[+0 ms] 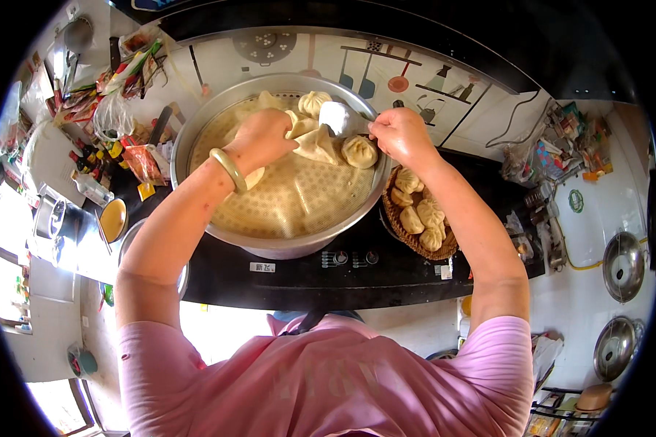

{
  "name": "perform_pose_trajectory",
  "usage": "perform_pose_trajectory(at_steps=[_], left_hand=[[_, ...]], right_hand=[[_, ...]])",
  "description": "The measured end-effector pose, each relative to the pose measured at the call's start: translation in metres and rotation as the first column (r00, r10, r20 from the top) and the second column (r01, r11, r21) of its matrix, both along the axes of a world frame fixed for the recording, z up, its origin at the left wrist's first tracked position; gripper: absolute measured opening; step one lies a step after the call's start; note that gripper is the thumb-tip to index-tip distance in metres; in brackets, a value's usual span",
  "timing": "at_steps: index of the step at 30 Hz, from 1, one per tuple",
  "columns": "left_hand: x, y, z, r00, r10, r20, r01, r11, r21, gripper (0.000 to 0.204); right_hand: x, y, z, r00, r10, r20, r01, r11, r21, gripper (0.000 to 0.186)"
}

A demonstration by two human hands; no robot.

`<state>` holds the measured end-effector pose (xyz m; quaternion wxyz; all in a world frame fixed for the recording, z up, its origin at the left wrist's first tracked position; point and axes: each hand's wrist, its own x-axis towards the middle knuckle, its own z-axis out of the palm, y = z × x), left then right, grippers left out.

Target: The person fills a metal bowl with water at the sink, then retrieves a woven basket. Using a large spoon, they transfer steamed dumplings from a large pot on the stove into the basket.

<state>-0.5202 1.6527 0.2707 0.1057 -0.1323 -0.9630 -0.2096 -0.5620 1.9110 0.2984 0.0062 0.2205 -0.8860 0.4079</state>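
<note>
A wide metal steamer stands on the black stove, with a damp beige steamer cloth over its perforated tray. Part of the cloth is lifted and folded near the far right side, where my left hand is closed on it; the fingertips are partly hidden. Two pleated steamed buns are in the steamer: one bun at the far side and another bun at the right. My right hand grips a metal spatula over the right rim, its shiny blade between the two buns.
A woven basket with several buns sits right of the steamer, beneath my right forearm. A yellowish bowl and several bottles stand at the left. Stove knobs lie below the steamer. Pot lids hang at the far right.
</note>
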Motion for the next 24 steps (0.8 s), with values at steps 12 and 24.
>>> perform_pose_trajectory(at_steps=[12,24], left_hand=[[-0.007,0.027,-0.004,0.99,0.069,0.124,-0.088,0.984,0.154,0.034],[0.002,0.027,-0.017,0.987,0.067,0.147,-0.116,0.926,0.358,0.023]], right_hand=[[0.017,0.012,0.002,0.987,0.074,-0.143,-0.07,0.997,0.03,0.022],[0.017,0.007,-0.022,0.911,0.282,0.3,-0.208,0.944,-0.254,0.019]])
